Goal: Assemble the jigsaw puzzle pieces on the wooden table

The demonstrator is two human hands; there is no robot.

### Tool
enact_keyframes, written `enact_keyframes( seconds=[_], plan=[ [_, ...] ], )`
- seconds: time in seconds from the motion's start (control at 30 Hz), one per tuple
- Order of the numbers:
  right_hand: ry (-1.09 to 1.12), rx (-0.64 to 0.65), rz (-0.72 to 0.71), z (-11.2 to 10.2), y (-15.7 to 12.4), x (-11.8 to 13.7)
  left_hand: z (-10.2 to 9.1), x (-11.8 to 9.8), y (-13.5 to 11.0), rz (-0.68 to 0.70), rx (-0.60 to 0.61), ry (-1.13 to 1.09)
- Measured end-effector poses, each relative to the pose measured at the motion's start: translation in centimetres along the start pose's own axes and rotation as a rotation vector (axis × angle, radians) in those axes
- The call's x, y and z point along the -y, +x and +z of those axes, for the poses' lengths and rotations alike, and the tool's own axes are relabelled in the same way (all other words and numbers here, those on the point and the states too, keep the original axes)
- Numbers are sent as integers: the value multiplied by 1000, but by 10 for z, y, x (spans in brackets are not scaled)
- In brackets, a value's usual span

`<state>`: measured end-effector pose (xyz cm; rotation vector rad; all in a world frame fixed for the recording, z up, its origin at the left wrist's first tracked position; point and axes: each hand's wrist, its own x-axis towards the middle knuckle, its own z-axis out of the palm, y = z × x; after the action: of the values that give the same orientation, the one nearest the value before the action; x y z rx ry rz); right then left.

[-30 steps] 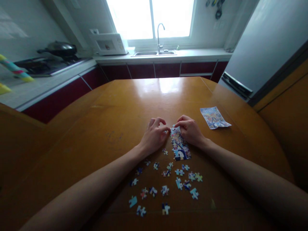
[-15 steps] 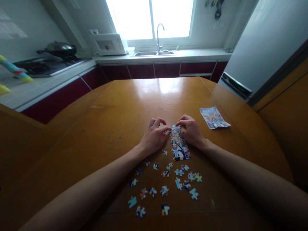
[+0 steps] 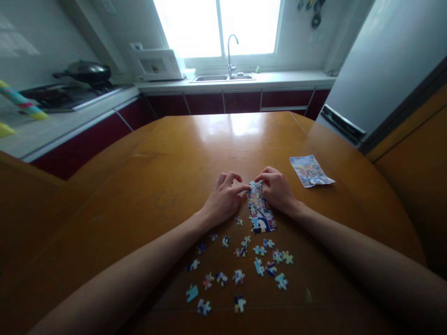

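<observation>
A narrow strip of joined jigsaw pieces point(image 3: 260, 211) lies on the wooden table point(image 3: 181, 158) in front of me. My left hand point(image 3: 223, 200) rests at its left side, fingers curled, fingertips pressing the strip's far end. My right hand point(image 3: 277, 188) sits at its right side, fingers bent, fingertips pinching the same far end. Several loose puzzle pieces point(image 3: 240, 265) are scattered on the table nearer to me, between my forearms.
A printed picture sheet point(image 3: 310, 170) lies on the table to the right. Behind the table runs a counter with a sink and tap point(image 3: 228, 70), a microwave point(image 3: 157, 64) and a stove with a pan point(image 3: 87, 72). A fridge point(image 3: 377, 70) stands at right.
Almost nothing; my left fingertips have shifted slightly to the right, onto the strip's far end. The strip and loose pieces have stayed put.
</observation>
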<state>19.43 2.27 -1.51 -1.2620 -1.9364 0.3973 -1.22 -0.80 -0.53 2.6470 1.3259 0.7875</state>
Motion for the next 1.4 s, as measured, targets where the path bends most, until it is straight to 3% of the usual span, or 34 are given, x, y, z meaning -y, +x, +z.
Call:
enact_keyframes(
  seconds=[0.57,0.83,1.4],
  plan=[
    [14,12,-8,-1,0,2,1,2,0,-11,19,-32],
    [11,8,-17,1,0,0,3,2,3,-102,-66,-20],
    [25,49,-24,-2,0,4,5,5,6,-107,-12,31]
  ],
)
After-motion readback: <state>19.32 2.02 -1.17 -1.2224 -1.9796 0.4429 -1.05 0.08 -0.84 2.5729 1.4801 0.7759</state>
